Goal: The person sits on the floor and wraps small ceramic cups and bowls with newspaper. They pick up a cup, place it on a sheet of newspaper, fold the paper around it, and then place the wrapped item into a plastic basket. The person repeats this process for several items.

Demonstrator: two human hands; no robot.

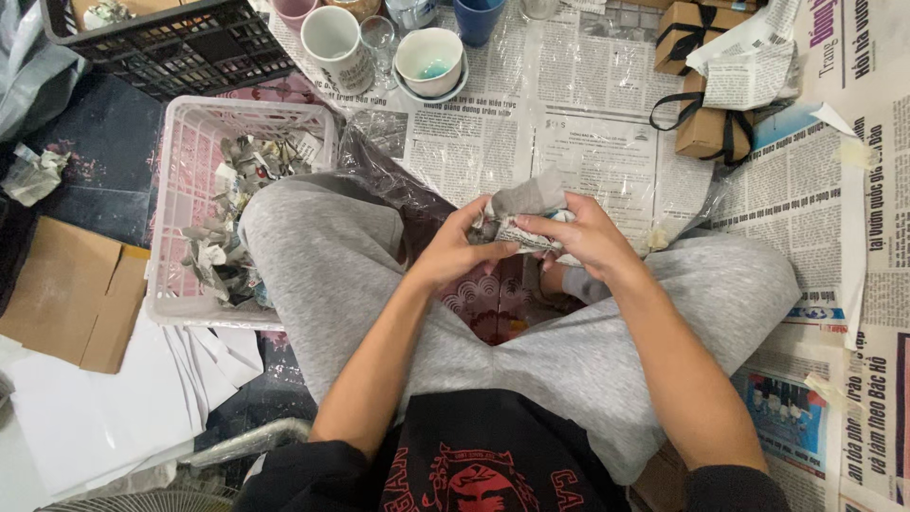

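Note:
I sit cross-legged in grey trousers on the floor. Both hands meet over my lap around a small object wrapped in newspaper (517, 220). My left hand (457, 254) grips its left side from below. My right hand (583, 232) pinches the paper on its right side with the fingers curled in. What lies under the wrapping is hidden.
A pale pink plastic basket (180, 152) with several newspaper-wrapped bundles stands at my left knee. Mugs, a glass and a bowl on a saucer (429, 62) stand ahead on spread newspaper. Brown gift boxes with black ribbon (706, 128) lie far right. A black crate (180, 43), cardboard (71, 294) and white sheets lie left.

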